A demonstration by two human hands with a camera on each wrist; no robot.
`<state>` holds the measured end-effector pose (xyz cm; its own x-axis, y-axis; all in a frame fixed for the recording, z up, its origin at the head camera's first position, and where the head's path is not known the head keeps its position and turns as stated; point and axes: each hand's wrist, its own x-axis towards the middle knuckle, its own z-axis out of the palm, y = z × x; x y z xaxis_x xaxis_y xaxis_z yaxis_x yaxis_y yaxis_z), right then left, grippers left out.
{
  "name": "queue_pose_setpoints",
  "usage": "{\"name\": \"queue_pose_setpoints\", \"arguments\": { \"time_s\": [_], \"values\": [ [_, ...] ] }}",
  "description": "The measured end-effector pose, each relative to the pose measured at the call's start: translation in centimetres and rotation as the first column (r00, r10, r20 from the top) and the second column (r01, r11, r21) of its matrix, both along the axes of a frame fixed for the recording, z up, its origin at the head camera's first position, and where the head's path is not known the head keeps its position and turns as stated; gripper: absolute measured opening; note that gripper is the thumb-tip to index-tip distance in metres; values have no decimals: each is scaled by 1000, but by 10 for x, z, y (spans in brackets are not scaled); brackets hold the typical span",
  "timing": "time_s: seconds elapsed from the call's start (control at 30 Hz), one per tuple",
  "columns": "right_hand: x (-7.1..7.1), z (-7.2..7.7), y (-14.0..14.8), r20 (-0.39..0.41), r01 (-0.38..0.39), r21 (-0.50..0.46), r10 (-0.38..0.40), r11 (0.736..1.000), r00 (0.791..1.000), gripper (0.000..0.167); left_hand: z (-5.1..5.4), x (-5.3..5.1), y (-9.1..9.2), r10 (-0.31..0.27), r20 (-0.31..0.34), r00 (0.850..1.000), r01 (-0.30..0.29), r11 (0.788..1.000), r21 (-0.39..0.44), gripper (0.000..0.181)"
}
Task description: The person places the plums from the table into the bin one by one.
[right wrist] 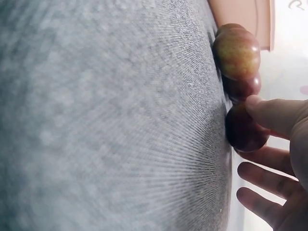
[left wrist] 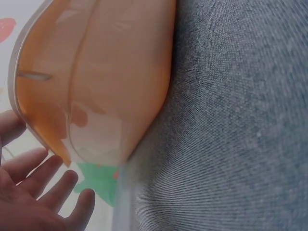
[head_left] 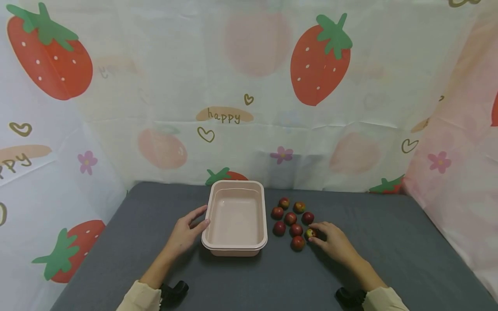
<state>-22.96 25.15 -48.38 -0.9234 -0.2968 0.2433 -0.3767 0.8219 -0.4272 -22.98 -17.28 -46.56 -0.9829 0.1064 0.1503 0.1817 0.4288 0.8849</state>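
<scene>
A pale pink rectangular plastic box [head_left: 234,250], seen from above in the head view, has its wide rim uppermost. My left hand [head_left: 187,233] rests against the box's left rim, thumb and fingertips touching it, fingers fairly straight. Several small red plums [head_left: 290,218] lie grouped to the right of the box. At the right edge of this group, my right hand [head_left: 334,242] pinches a red and yellow-green plum [head_left: 310,233] between thumb and index finger. The right wrist view shows that plum [right wrist: 244,130] low against the cloth, with the other fingers spread beside it.
Dark grey cloth [head_left: 167,203] covers the table. A white curtain [head_left: 175,86] with printed strawberries rises behind the table and along both sides. Black straps [head_left: 175,293] show at both wrists, below cream sleeves.
</scene>
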Motion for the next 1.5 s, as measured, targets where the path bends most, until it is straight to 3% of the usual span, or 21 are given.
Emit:
{"name": "queue_pose_setpoints", "arguments": {
  "time_s": [0.83,1.2,1.5],
  "values": [
    [1,5,3,1,34,-53,-34,998,999,33,-2,0,4,35,39,999,-36,999,37,51],
    [-1,17,6,-1,11,-101,-12,995,1000,31,-3,0,4,48,45,998,-50,998,38,50],
    [-8,37,4,-27,-32,-113,29,993,999,32,-3,-2,4,42,40,998,-44,998,42,49]
  ]
}}
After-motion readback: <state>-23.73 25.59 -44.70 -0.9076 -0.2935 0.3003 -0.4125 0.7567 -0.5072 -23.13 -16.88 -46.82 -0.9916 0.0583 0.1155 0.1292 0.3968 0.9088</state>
